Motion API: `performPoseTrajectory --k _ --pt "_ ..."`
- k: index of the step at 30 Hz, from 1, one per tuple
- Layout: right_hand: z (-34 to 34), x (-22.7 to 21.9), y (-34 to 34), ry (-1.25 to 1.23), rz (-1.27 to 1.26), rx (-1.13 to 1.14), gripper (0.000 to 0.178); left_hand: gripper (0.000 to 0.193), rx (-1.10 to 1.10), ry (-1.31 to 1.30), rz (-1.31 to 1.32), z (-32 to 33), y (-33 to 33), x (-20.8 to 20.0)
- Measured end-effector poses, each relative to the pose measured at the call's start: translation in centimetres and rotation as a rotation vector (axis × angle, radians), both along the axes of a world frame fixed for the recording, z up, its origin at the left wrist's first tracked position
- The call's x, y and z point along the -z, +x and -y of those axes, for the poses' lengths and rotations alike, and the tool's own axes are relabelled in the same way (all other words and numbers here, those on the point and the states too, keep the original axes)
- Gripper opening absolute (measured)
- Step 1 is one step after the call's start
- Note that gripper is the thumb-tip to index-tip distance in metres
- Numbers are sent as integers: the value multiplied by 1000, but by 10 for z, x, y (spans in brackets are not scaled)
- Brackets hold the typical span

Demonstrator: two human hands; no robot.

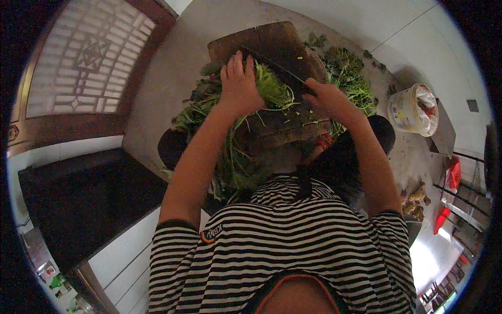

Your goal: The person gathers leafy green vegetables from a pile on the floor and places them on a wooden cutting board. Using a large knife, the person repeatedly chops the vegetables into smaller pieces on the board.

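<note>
On the thick wooden chopping board [274, 39] lies a bunch of leafy greens [269, 86]. My left hand [239, 86] holds the bunch down, its fingers stretched over the leaves toward the far side; the thumb is hidden. My right hand [332, 102] is closed round the handle of a wide dark knife [280, 68]. Its blade slants to the far left across the board, just beyond the greens. Small cut green bits are scattered on the board's near part [293, 133]. Long loose stalks [232, 152] hang over the left side toward my lap.
More cut greens [345, 73] are piled right of the board. A white bucket [413, 111] with a plastic bag inside stands farther right. Knobbly brown roots [415, 200] lie on the floor near my right arm. A black-topped bench [89, 204] is at left, below a lattice-glass door [91, 57].
</note>
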State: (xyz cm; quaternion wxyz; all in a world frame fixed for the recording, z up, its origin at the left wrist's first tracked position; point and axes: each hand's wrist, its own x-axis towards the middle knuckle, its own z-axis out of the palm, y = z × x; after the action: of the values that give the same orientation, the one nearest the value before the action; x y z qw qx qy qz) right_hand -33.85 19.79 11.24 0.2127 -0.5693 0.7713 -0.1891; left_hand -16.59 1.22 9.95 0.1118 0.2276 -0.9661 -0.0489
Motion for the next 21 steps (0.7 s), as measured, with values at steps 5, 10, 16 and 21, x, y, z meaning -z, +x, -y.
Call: performPoseTrajectory --k 5,10,16,21 --pt "-9 -23 2 -107 22 112 25 92 -6 181 433 38 -24 4" --pt "-4 -116 33 -503 167 387 22 73 -7 261 363 26 -20 1" --pt "12 -1 55 -552 21 460 20 47 -51 106 194 1 -24 -1" --pt "14 -53 50 -470 194 473 22 40 -63 82 344 1 -20 -10"
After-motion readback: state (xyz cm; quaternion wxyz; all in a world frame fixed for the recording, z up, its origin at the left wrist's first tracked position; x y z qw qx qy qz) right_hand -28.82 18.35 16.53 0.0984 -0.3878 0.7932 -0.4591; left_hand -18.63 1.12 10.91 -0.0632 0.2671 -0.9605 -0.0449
